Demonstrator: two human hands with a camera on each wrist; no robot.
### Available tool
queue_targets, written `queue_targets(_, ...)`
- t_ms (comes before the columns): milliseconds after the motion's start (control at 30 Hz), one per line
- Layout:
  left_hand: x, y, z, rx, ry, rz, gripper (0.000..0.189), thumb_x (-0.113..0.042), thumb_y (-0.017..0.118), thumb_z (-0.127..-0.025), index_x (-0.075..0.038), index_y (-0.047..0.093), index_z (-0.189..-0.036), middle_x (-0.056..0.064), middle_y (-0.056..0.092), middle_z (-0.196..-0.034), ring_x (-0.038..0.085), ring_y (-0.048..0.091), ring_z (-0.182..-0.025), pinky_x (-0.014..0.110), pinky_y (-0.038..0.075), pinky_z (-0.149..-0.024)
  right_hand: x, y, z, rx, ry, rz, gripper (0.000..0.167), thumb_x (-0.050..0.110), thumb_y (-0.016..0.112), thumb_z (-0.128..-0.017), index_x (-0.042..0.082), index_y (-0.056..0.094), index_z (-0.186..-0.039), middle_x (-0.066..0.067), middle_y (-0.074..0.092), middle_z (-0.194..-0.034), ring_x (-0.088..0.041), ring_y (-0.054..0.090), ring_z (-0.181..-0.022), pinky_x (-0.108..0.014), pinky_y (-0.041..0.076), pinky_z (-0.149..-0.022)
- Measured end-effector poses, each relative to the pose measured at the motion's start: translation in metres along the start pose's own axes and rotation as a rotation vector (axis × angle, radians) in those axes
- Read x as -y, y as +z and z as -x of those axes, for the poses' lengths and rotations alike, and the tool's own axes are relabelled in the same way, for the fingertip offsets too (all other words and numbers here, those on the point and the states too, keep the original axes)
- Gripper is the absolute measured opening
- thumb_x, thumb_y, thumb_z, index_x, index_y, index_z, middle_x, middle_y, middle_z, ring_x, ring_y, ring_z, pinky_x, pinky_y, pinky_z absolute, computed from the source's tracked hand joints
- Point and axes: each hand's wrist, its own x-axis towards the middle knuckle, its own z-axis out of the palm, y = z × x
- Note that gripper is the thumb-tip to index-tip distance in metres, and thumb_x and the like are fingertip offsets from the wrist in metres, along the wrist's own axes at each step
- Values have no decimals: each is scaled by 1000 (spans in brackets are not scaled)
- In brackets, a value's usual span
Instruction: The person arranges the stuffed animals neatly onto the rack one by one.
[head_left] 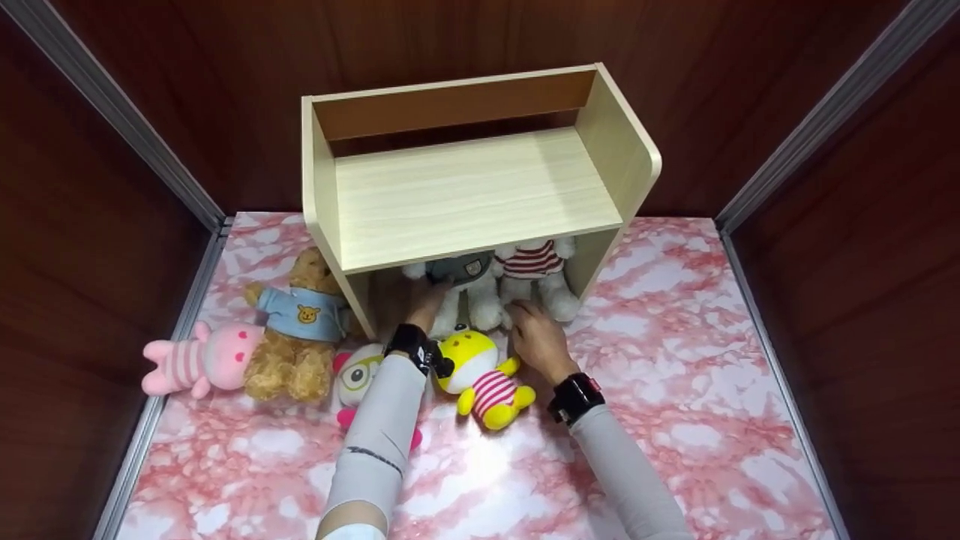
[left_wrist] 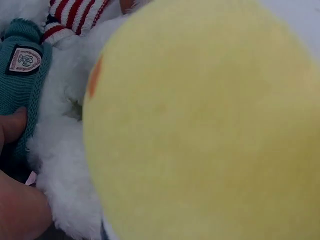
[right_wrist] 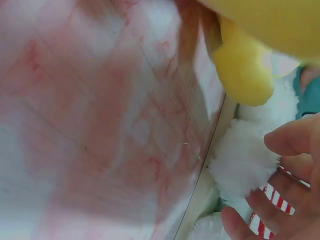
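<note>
Under the shelf board, a white plush toy in a teal sweater (head_left: 466,268) sits upright beside another white plush toy in a red-and-white striped sweater (head_left: 534,261). My left hand (head_left: 426,306) reaches in and holds the teal-sweatered toy at its side; in the left wrist view its fingers (left_wrist: 12,126) lie on the knit. My right hand (head_left: 538,339) is at the striped toy's legs, and the right wrist view shows its fingers spread in front of the white fur (right_wrist: 245,160). A yellow plush toy (head_left: 480,375) lies between my forearms and fills much of the left wrist view.
A pale wooden shelf unit (head_left: 480,195) stands against the back wall. Left of it are a brown teddy bear (head_left: 296,337) in a blue shirt and a pink plush toy (head_left: 202,360). A pink-and-white plush toy (head_left: 352,379) is partly hidden by my left forearm. Dark panels enclose the marbled surface (head_left: 660,420).
</note>
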Motion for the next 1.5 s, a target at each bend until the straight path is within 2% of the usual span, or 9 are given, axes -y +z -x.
queue_targets(100, -1, 7, -5, -8, 18, -107, 46, -33, 64, -99, 1, 63, -130, 9, 60, -93, 19, 52, -76, 25, 43, -66, 1, -2, 1, 14, 23, 11, 35, -2, 67, -91, -2, 70, -125, -19, 67, -128, -41, 62, -120, -53, 52, -100)
queue_targets(133, 0, 10, -8, 21, 17, -60, 41, -29, 63, -100, 3, 64, -126, 7, 57, -86, 18, 49, -71, 25, 40, -62, 1, -3, 2, 20, 32, 17, 35, -1, 68, -91, -1, 70, -126, -18, 67, -129, -40, 62, -121, -53, 53, -99)
queue_targets(300, 6, 22, -18, 10, 58, -191, 39, -31, 59, -104, 7, 67, -110, 5, 44, -69, 22, 45, -64, 32, 37, -58, 4, -4, 3, 29, 46, 48, 37, 1, 70, -91, 1, 70, -128, -16, 67, -130, -38, 62, -121, -53, 55, -96)
queue_targets(533, 17, 28, -20, -78, 110, -336, 49, -36, 59, -105, 10, 62, -122, 27, 69, -104, 40, 65, -93, 48, 53, -83, 6, -4, 3, 15, 52, 50, 41, -2, 72, -88, 0, 69, -130, -16, 67, -131, -38, 62, -122, -54, 55, -96)
queue_targets(667, 12, 22, -9, -112, 143, -338, 45, -32, 60, -105, 11, 64, -117, 26, 70, -95, 38, 66, -85, 47, 54, -76, 9, -3, 3, 19, 46, 57, 42, 0, 75, -88, -1, 69, -129, -17, 66, -132, -39, 62, -122, -54, 55, -96)
queue_targets(767, 15, 17, -3, -134, 242, -305, 41, -27, 63, -101, 13, 65, -109, 24, 68, -83, 37, 64, -76, 46, 53, -70, 9, -1, 3, 22, 36, 72, 43, 4, 77, -88, -1, 68, -130, -18, 65, -133, -40, 61, -122, -54, 55, -96)
queue_targets(933, 23, 12, 4, -148, 389, -291, 53, -24, 69, -92, 18, 59, -122, 32, 70, -104, 42, 68, -94, 46, 56, -85, 9, 2, 3, -15, 22, 100, 42, 5, 77, -88, -1, 69, -129, -19, 66, -132, -40, 62, -121, -55, 56, -93)
queue_targets(1233, 5, 1, 34, -49, 361, -281, 61, -8, 72, -89, 19, 46, -138, 36, 56, -134, 45, 56, -124, 49, 46, -108, 11, 5, 10, -117, 6, 48, 44, -1, 76, -85, -3, 68, -128, -22, 66, -131, -42, 64, -118, -55, 57, -88)
queue_targets(1500, 3, -18, 52, 45, 303, -246, 69, -14, 70, -96, 9, 39, -152, 29, 39, -156, 42, 40, -144, 49, 36, -118, 16, -4, 14, -141, 18, -19, 44, -3, 70, -87, -1, 66, -131, -22, 63, -135, -42, 62, -120, -55, 53, -96)
